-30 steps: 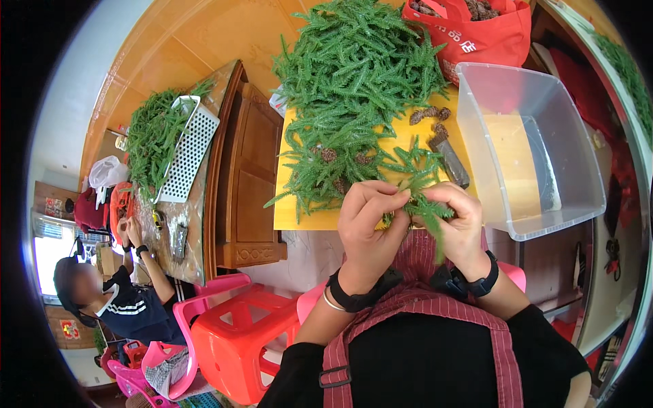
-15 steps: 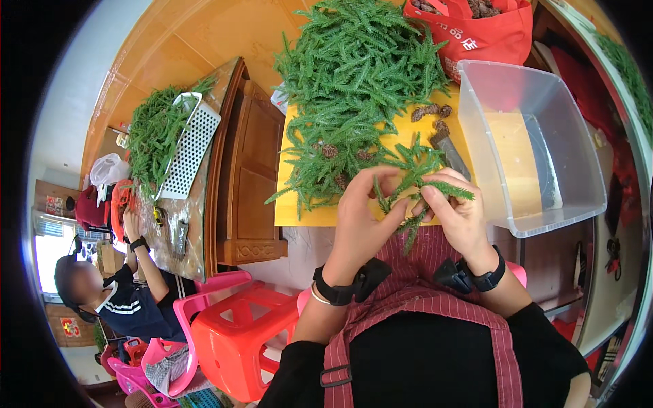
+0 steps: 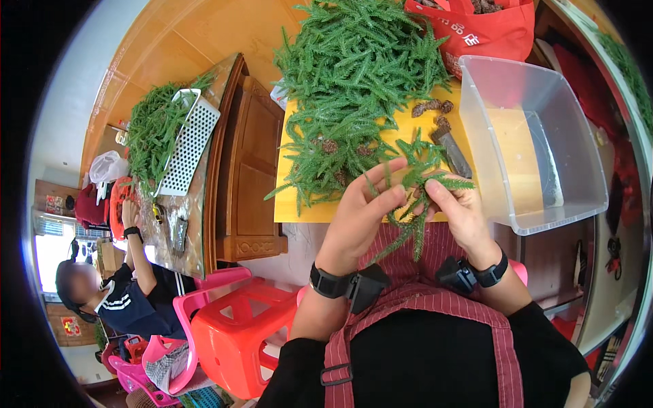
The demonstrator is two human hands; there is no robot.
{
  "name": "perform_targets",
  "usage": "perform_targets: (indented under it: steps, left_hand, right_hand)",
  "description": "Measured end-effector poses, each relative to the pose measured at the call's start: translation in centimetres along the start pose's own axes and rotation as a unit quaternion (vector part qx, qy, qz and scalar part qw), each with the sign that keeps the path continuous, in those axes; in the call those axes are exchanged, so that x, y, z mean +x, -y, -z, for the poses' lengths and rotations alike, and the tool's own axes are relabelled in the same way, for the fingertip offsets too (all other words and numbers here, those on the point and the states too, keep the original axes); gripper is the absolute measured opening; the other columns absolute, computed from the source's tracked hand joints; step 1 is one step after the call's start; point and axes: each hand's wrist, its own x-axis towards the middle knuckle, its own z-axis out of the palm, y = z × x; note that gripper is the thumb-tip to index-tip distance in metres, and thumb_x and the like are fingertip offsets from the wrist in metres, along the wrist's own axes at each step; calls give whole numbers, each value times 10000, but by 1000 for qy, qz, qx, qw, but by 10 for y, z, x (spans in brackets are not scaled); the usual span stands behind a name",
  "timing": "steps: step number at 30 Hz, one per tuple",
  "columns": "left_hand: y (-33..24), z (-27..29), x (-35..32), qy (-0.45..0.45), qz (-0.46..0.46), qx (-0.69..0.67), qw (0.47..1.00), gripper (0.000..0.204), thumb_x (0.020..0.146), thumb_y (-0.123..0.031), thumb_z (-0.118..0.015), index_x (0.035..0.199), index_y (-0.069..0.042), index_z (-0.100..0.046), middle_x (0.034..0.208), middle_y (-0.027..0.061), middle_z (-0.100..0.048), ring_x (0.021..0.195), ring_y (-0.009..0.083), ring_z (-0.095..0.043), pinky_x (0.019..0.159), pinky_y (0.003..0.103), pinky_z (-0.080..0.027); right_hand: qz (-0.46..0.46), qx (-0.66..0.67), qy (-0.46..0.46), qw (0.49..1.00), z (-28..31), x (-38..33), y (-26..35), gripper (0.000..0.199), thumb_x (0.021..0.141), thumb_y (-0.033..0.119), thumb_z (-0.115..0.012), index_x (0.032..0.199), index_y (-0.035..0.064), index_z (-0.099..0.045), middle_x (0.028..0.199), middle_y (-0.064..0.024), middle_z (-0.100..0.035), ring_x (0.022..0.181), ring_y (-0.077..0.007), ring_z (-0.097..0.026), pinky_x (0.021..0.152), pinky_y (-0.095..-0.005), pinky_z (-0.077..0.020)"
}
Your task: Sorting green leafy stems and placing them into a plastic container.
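The sprig looks bristly, the tub smooth plastic.

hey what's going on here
A person in a striped red apron is handling a green needled sprig at a yellow tabletop. The right hand pinches it; the left hand is beside it, its grip hard to tell. A big heap of green sprigs lies beyond, pine cones nearby, and a clear plastic bin stands to the right. A co-worker sits at another table on the left.
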Motion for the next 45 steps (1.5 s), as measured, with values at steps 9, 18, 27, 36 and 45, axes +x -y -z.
perform_targets:
  steps: [9,18,27,36,45]
  left_hand:
    - [9,-15,-2,-79,-35,65,994,293,796,-54,-612,1059,-3,-493,917,39,-569,800,86,-530,690,216,-436]
    - [11,-3,0,-23,34,-84,996,363,840,-135,-568,1144,29,-456,795,9,-468,719,112,-409,663,229,-354]
    - [10,5,-2,-3,53,-76,996,284,820,-87,-581,1080,-7,-495,871,37,-530,754,138,-471,702,247,-386]
    - [5,12,-6,26,81,-60,995,152,791,-56,-607,906,-43,-509,820,56,-555,726,150,-561,610,211,-403]
    - [10,8,-7,-23,34,-61,997,129,795,19,-572,897,-37,-513,795,88,-577,701,140,-588,494,147,-435]
  right_hand:
    - [32,-75,-10,997,1,0,-1,182,860,132,-551,852,-40,-610,806,-43,-535,640,-91,-580,510,-192,-453]
    - [53,-81,-8,995,3,-1,0,175,849,101,-560,898,-60,-607,851,-61,-544,647,-93,-579,517,-189,-447]
    - [101,-115,-1,988,4,-4,1,132,816,48,-583,875,-66,-612,843,-80,-569,656,-102,-565,544,-208,-461]
    - [98,-155,6,983,5,-3,4,108,796,35,-594,831,-66,-606,795,-85,-566,662,-103,-548,564,-228,-469]
    - [53,-118,5,992,9,-3,3,129,808,71,-594,831,-54,-614,793,-84,-557,656,-108,-549,542,-226,-461]
